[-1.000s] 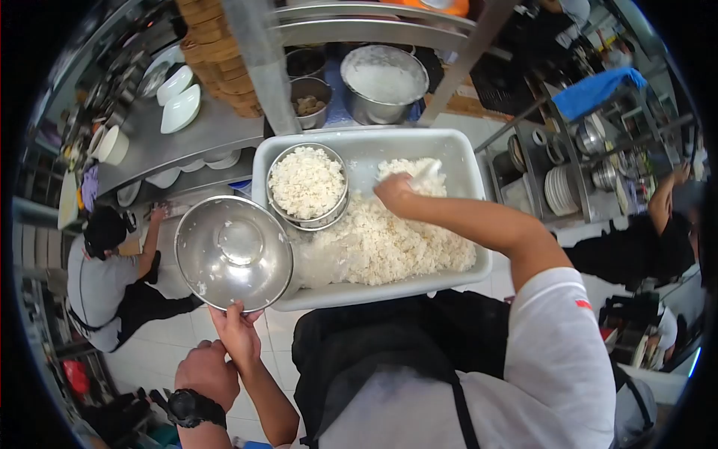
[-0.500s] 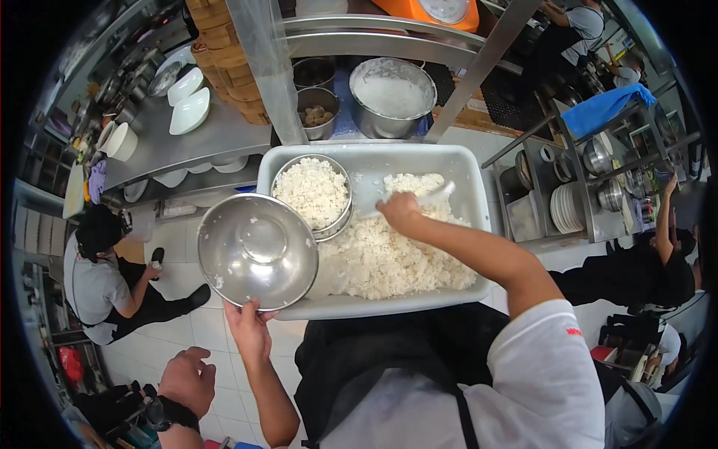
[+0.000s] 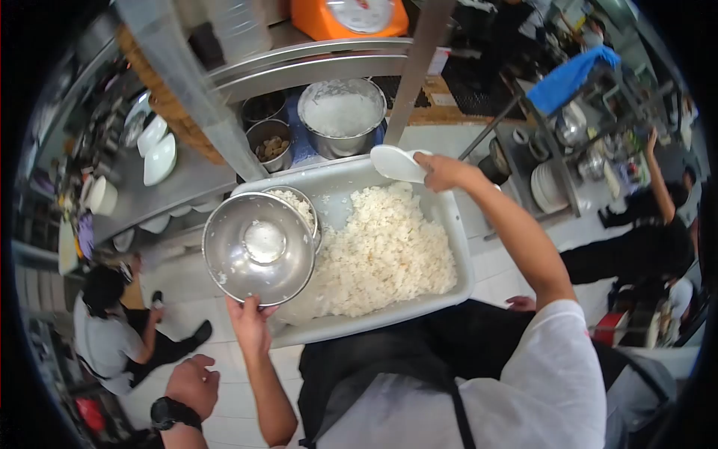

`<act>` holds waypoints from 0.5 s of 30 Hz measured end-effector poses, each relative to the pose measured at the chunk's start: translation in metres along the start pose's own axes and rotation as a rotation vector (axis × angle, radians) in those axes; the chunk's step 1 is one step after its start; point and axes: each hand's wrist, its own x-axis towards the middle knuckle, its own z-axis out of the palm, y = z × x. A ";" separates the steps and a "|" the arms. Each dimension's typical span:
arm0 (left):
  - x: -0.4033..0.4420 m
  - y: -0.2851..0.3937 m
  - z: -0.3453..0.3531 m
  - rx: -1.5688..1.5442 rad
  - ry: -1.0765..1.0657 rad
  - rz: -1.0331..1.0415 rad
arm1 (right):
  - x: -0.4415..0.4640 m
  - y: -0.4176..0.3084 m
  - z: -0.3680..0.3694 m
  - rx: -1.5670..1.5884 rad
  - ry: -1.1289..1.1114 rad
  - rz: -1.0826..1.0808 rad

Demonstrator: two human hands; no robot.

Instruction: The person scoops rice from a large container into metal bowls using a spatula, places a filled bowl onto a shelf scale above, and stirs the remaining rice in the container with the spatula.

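Note:
My left hand (image 3: 251, 323) grips the near rim of a metal bowl (image 3: 258, 280), tilted with its inside toward me and a few rice grains stuck to it. The bowl partly covers a round metal pot of rice (image 3: 295, 206) at the left end of a large pale tub (image 3: 465, 247). Cooked rice (image 3: 389, 262) is heaped across the tub's middle and right. My right hand (image 3: 446, 173) is closed round the handle of a white rice paddle (image 3: 394, 162), raised over the tub's far rim. The paddle's blade points left.
Beyond the tub stand a pot with white contents (image 3: 341, 120) and a smaller pot of brown lumps (image 3: 271, 146). An orange scale (image 3: 349, 16) sits on the shelf above. Another person's hand with a black wristband (image 3: 193, 385) is at lower left. A person (image 3: 116, 322) is further left.
My right hand has lifted the paddle out of the rice toward the far rim. The bowl now covers more of the rice pot. The whole view has shifted and turned slightly.

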 end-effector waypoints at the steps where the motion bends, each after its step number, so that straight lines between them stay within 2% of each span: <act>1: 0.004 0.005 0.003 0.039 -0.020 0.007 | -0.001 -0.004 -0.006 0.141 -0.096 0.024; 2: 0.009 0.009 0.009 0.021 -0.035 0.007 | 0.007 0.001 0.008 0.172 -0.088 0.028; 4: 0.018 0.013 0.019 0.005 -0.061 0.016 | 0.033 0.020 0.049 -0.408 0.044 -0.083; 6: 0.027 0.016 0.027 0.017 -0.079 0.015 | 0.046 0.018 0.082 -0.478 0.139 0.012; 9: 0.037 0.018 0.046 0.032 -0.119 0.023 | 0.038 0.004 0.094 -0.358 0.092 0.091; 15: 0.053 0.010 0.057 0.069 -0.120 0.010 | 0.008 0.018 0.109 -0.113 -0.075 -0.025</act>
